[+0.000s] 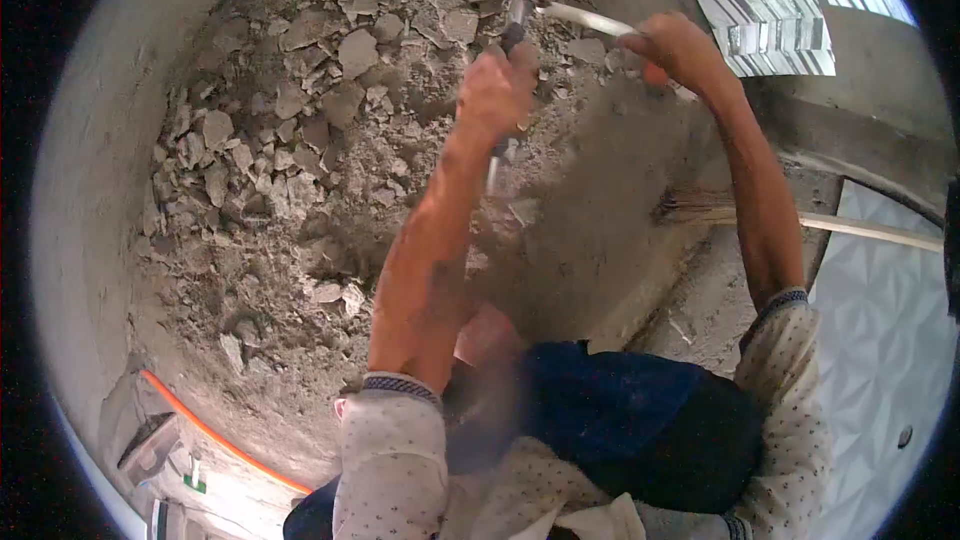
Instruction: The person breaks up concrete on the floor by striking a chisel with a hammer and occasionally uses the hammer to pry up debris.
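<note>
My left hand (495, 90) is wrapped round a hammer (514, 25) with a dark grip and a shiny metal head. The grip's lower part shows below my fist, above the broken rubble. To the right, my right hand (680, 50) is closed round a pale, stick-like handle (585, 18), which points left toward the hammer's head. An orange piece (655, 74) shows just under my right fingers. The two tools come close together in this view, and I cannot tell what the far end of the pale one is.
Loose chunks of rubble (340, 60) cover the floor along the curved-looking wall (90, 190). A broom (700, 206) with a pale stick lies at right. Beyond are patterned tiles (765, 15) and a white textured panel (880, 310). An orange hose (220, 433) runs at lower left.
</note>
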`<state>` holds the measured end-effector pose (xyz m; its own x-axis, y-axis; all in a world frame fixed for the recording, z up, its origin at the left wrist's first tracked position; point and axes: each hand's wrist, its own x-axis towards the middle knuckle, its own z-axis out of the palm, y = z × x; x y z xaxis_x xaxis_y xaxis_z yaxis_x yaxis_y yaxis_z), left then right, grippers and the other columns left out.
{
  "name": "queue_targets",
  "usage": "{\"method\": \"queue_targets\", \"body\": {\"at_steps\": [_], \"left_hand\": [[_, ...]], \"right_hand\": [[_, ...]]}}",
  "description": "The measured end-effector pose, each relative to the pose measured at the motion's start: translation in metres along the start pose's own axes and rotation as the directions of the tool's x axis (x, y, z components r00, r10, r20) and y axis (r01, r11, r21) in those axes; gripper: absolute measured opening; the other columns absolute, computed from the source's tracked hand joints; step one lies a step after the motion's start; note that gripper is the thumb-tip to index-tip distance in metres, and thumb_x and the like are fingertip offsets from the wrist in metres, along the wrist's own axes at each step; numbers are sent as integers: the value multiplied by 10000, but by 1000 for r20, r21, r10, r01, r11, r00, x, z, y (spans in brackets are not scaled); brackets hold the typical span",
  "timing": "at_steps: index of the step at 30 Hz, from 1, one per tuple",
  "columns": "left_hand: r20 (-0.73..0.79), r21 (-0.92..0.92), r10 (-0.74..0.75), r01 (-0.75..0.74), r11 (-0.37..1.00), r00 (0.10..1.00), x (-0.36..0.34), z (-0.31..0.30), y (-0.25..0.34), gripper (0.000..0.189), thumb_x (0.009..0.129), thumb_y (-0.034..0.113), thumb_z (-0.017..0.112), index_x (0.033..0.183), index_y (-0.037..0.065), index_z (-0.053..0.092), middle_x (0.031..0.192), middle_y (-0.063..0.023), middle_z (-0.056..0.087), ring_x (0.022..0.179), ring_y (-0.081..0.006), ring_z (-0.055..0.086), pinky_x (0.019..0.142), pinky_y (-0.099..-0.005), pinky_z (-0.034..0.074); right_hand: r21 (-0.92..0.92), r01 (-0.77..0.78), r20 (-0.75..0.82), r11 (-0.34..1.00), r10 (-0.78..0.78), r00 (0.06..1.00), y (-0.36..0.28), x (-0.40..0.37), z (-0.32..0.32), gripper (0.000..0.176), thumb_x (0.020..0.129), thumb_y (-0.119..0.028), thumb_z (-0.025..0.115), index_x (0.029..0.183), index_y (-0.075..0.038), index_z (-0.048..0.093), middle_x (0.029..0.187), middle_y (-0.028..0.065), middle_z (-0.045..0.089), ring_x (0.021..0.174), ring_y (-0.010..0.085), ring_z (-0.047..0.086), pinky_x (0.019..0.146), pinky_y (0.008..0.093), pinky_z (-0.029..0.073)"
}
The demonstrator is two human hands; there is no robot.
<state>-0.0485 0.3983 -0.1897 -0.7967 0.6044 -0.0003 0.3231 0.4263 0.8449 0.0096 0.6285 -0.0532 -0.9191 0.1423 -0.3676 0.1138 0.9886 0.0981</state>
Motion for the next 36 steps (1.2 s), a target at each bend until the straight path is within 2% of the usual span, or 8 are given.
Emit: {"method": "queue_targets", "body": {"at_steps": [5,8,10,16,18,25,31,36], "left_hand": [[-273,-395,-429,307,866,861,-8,-24,63,434,932,352,412,904,-69,513,778,-311,580,776,-483,572,700,-513,465],[-146,-143,-157,136,980,977,-8,2,29,426,927,350,423,898,-66,505,762,-311,571,763,-483,566,687,-515,459],[-68,-111,-111,103,988,991,-6,0,13,430,922,353,428,906,-71,498,771,-313,569,768,-479,568,675,-518,463],[-134,-388,-577,493,779,806,-12,-4,59,468,910,396,442,847,-56,547,803,-312,591,823,-495,570,761,-514,456],[-119,-225,-221,190,956,968,-9,-1,29,468,909,393,449,847,-61,545,769,-296,596,805,-491,573,742,-512,462],[-180,-498,-618,471,728,765,-13,-20,76,461,915,376,422,881,-65,550,815,-329,588,817,-480,581,732,-541,439],[-95,-159,-215,198,967,972,-1,-12,26,490,920,399,418,857,-74,530,788,-320,592,797,-472,590,700,-537,447],[-375,-583,-513,234,778,772,-5,-14,78,489,933,406,416,925,-79,481,731,-280,592,702,-456,597,626,-498,461]], "right_hand": [[-86,101,-33,991,-105,994,4,-6,-1,386,878,-385,540,797,-15,612,715,189,588,699,382,573,606,457,439],[42,-183,158,982,174,972,-9,2,-14,399,876,-388,539,783,-7,613,732,199,591,723,388,576,630,463,441],[-18,11,-48,1000,-12,999,2,2,2,405,873,-391,542,778,-3,610,729,200,590,720,391,574,632,466,440],[-51,5,-8,999,-5,1000,-3,4,-7,379,862,-373,565,788,-6,619,728,209,583,709,401,565,629,475,437],[-76,12,28,997,-10,1000,-2,8,-11,374,858,-372,571,796,-7,621,718,213,578,700,405,561,623,475,437],[13,3,-25,1000,-3,1000,17,0,5,360,851,-355,586,784,-2,618,666,215,572,658,413,561,584,469,434],[-85,-6,-73,996,0,997,14,1,2,324,851,-319,596,793,-2,632,659,214,574,646,402,565,577,455,438],[-26,-52,-23,998,52,998,17,-6,2,299,833,-305,616,805,-8,643,659,210,580,638,400,565,584,454,437]]}}
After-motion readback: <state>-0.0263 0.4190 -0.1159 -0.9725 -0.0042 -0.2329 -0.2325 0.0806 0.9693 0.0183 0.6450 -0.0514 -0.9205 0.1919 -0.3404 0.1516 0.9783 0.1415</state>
